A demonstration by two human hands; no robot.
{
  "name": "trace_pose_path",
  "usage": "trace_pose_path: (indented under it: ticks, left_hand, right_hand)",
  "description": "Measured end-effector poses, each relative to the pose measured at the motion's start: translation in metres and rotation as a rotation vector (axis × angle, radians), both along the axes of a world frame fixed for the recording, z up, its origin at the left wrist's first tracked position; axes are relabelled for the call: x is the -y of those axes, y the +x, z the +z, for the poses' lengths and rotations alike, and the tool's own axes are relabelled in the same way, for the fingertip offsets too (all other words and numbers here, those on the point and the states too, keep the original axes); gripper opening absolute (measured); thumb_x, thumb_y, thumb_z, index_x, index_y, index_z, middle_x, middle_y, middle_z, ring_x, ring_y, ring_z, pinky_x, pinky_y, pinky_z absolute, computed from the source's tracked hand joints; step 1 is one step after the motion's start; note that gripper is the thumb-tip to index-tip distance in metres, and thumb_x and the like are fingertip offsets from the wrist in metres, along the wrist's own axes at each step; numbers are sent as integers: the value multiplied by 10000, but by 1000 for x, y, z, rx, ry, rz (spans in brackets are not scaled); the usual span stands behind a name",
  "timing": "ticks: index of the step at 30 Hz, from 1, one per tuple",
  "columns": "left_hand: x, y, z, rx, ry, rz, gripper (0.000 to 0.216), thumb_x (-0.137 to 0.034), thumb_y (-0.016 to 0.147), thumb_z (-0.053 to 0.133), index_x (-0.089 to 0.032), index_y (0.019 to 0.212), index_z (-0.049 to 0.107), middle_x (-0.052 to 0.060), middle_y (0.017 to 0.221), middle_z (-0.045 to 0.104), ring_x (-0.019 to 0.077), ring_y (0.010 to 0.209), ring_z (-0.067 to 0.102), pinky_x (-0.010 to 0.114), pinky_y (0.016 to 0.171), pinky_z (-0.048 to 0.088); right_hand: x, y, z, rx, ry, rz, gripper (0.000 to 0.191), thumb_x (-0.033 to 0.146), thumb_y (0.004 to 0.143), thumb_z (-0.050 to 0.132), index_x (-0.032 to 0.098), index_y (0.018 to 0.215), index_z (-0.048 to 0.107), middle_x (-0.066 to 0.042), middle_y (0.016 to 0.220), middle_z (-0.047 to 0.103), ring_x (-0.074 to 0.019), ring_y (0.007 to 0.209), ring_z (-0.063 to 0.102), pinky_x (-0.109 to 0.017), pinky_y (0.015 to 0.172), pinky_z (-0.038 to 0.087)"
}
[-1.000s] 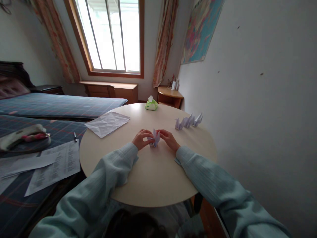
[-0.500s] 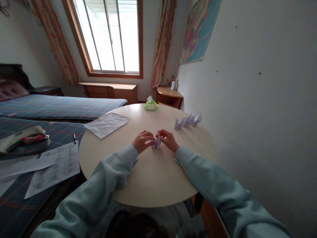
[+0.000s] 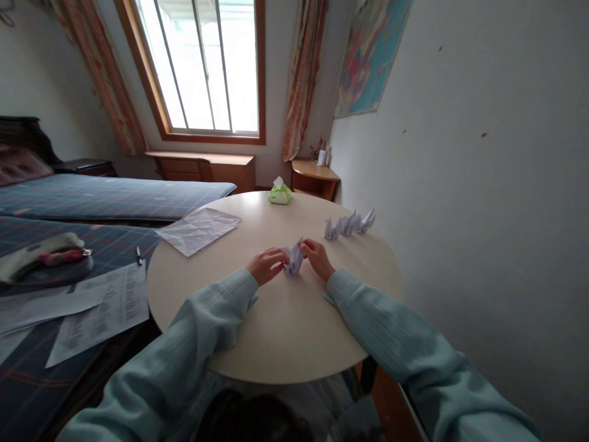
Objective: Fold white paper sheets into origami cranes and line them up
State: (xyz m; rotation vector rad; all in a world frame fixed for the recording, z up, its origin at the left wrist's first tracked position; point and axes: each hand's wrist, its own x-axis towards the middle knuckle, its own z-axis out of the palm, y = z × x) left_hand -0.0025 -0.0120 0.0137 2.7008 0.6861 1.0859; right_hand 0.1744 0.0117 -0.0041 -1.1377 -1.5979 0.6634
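A folded white paper crane (image 3: pixel 293 264) stands at the middle of the round table (image 3: pixel 285 331), between my two hands. The fingers of my left hand (image 3: pixel 268 265) pinch its left side. On the other side, my right hand (image 3: pixel 317 256) grips the upper right tip of the paper between thumb and fingers. Fingertips partly cover the crane's edges. Farther back on the right, several similar folded paper cranes (image 3: pixel 350 224) stand in a row.
A creased paper sheet (image 3: pixel 199 231) lies at the table's left rim. A green tissue pack (image 3: pixel 280 193) sits at the far edge. Left of the table, a bed (image 3: pixel 115 245) holds printed papers (image 3: pixel 108 307), a pen (image 3: pixel 138 256) and a bag-like item (image 3: pixel 48 258). A wall (image 3: pixel 483 215) runs along the right.
My hands have moved slightly apart, the right one a little to the right. The paper crane between them now shows wider, with its sides spread more.
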Motion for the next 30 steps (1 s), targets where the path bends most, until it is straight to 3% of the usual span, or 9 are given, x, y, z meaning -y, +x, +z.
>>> trace_pose_path:
  ticks: [3,7,12,18,22,26,30]
  left_hand:
    - [1,0,-1,-2,49,33,136,-145,732,428,-168,676,551,46,746,562,113,725,505,229,692,422]
    - [0,0,-2,18,70,86,116,-141,700,454,-170,618,530,35,700,523,106,673,485,217,639,418]
    - [-1,0,-4,39,56,117,95,-106,654,463,-170,600,506,13,663,495,88,612,453,199,593,406]
    - [-3,-1,-6,58,29,142,97,-79,623,464,-166,592,494,-1,647,474,75,579,432,187,564,395]
    - [-6,-4,-6,102,24,228,89,-105,638,479,-171,601,525,4,674,477,88,615,449,207,597,402]
    - [-11,-7,-8,158,-16,358,119,-118,634,484,-175,666,584,17,715,464,106,651,457,237,632,410]
    - [-12,-8,-7,206,-161,361,181,-137,662,439,-167,716,610,20,735,469,106,642,463,241,635,418]
  right_hand:
    - [-1,1,1,-74,-60,25,262,332,665,452,164,475,389,60,437,338,-60,432,326,-193,422,262]
    - [-2,2,1,-289,-299,125,147,281,616,470,166,552,405,75,435,361,-46,385,331,-176,373,245]
    - [-1,5,3,-478,-574,201,60,162,575,461,169,620,421,64,486,453,-52,426,447,-163,418,370]
    - [-1,7,5,-556,-729,250,112,59,582,490,157,629,464,40,553,528,-45,496,521,-149,507,454]
    - [-2,8,3,-568,-767,248,138,29,593,514,150,656,489,29,568,543,-47,510,539,-137,508,470]
    - [-3,8,2,-602,-663,211,122,54,634,513,158,699,508,10,637,578,-60,558,560,-162,546,493]
    - [-3,8,2,-615,-563,174,99,70,652,519,157,701,521,1,657,585,-73,594,572,-201,621,509]
